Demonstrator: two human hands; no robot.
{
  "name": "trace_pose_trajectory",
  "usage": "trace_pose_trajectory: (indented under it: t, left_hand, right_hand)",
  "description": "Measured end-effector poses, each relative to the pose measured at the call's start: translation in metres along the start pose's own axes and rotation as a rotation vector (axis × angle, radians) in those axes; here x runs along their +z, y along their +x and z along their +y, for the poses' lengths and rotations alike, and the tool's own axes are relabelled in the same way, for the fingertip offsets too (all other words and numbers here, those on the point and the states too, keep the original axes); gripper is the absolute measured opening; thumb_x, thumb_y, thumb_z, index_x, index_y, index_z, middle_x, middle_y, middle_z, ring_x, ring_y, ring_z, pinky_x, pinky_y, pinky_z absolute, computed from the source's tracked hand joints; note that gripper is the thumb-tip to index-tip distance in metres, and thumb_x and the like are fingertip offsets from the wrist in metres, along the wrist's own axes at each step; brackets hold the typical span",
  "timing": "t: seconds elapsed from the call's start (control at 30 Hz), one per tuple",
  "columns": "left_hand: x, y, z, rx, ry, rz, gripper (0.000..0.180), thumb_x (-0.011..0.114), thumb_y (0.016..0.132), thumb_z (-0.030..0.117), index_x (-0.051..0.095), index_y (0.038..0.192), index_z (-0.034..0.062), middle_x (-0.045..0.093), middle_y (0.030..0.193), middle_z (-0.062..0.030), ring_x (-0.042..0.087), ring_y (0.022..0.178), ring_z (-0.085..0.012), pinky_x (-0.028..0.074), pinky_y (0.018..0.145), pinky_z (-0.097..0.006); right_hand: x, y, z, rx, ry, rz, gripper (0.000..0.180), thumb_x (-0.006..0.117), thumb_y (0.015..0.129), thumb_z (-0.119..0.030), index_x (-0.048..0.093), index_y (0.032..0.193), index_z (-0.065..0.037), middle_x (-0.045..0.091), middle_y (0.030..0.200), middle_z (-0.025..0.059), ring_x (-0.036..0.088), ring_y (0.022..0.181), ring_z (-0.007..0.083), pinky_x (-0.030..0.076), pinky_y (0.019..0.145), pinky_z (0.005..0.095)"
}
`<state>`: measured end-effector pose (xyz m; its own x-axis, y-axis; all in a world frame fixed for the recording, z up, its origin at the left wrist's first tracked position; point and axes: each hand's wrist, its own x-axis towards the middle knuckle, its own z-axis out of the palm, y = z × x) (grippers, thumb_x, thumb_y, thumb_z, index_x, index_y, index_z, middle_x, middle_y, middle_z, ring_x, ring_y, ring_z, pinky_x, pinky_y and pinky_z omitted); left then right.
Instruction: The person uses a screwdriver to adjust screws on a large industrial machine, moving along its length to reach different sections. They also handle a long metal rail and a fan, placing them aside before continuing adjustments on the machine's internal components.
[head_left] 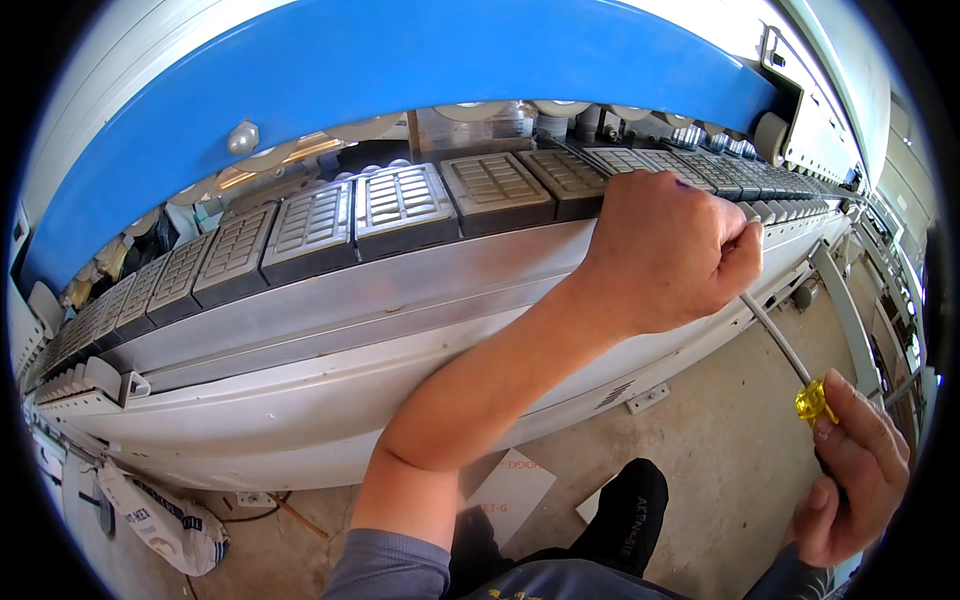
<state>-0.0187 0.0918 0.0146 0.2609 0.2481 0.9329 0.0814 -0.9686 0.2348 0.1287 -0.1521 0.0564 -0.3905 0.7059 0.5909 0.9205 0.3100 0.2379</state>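
Note:
My left hand [665, 250] reaches across the machine with its fingers curled closed, right at the edge of a row of dark track pads [498, 193] with ribbed metal faces. Whatever its fingers grip is hidden from this side. Lower right, my right hand [860, 470] holds a screwdriver by its translucent yellow handle [815, 400]. The screwdriver's metal shaft [778, 338] slants up and left toward my left hand, and its far end is hidden behind that hand.
A curved blue beam [400, 60] spans above the pads, with pale rollers beneath it. The machine's white side panel [300, 430] runs along the front. On the concrete floor lie a white sack [165, 525] and a white sheet [512, 492]. Metal framing [848, 315] stands at right.

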Motion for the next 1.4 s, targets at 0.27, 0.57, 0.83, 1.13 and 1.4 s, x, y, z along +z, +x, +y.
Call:
trace_pose_trajectory:
  t: [0.27,0.57,0.83,1.13,1.4]
  left_hand:
    - [0.02,0.01,-0.007,0.091,-0.004,0.023,0.038,0.066,0.088,0.029,0.06,0.056,0.0096,0.053,0.05,-0.0105,0.054,0.048,-0.032,0.04,0.047,-0.042]
    - [0.045,0.032,-0.016,-0.006,0.25,-0.109,0.035,0.063,0.085,0.03,0.065,0.057,0.0094,0.06,0.055,-0.0122,0.061,0.054,-0.0349,0.051,0.056,-0.045]
    - [0.059,0.039,-0.02,0.067,0.26,-0.051,0.032,0.065,0.084,0.027,0.065,0.057,0.0104,0.062,0.055,-0.0112,0.063,0.054,-0.0321,0.052,0.054,-0.043]
    - [0.061,0.037,-0.019,0.069,0.202,0.023,0.033,0.065,0.083,0.025,0.063,0.055,0.0099,0.06,0.053,-0.0103,0.061,0.051,-0.0321,0.049,0.052,-0.043]
    - [0.062,0.038,-0.017,0.039,0.182,0.027,0.033,0.064,0.084,0.025,0.062,0.054,0.0101,0.059,0.053,-0.0105,0.06,0.051,-0.0326,0.048,0.052,-0.043]
  right_hand:
    - [0.014,-0.01,0.045,0.196,0.175,0.116,0.019,0.062,0.086,-0.017,0.067,0.092,0.001,0.07,0.114,0.0217,0.069,0.104,0.029,0.054,0.092,0.039]
    - [0.051,0.007,0.115,0.175,0.209,0.126,0.043,0.071,0.072,0.005,0.069,0.115,0.003,0.071,0.114,0.0191,0.07,0.1,0.0277,0.051,0.094,0.0329]
    - [0.059,0.012,0.127,0.071,0.187,0.17,0.043,0.071,0.072,0.01,0.069,0.114,0.004,0.071,0.105,0.0184,0.07,0.09,0.0274,0.054,0.083,0.0317]
    - [0.046,0.014,0.13,0.042,0.153,0.107,0.043,0.068,0.074,0.013,0.068,0.117,0.004,0.07,0.105,0.0192,0.069,0.092,0.028,0.054,0.083,0.0321]
    - [0.039,0.014,0.126,0.055,0.137,0.082,0.044,0.067,0.075,0.012,0.067,0.118,0.004,0.069,0.106,0.0194,0.069,0.09,0.0287,0.054,0.082,0.0327]
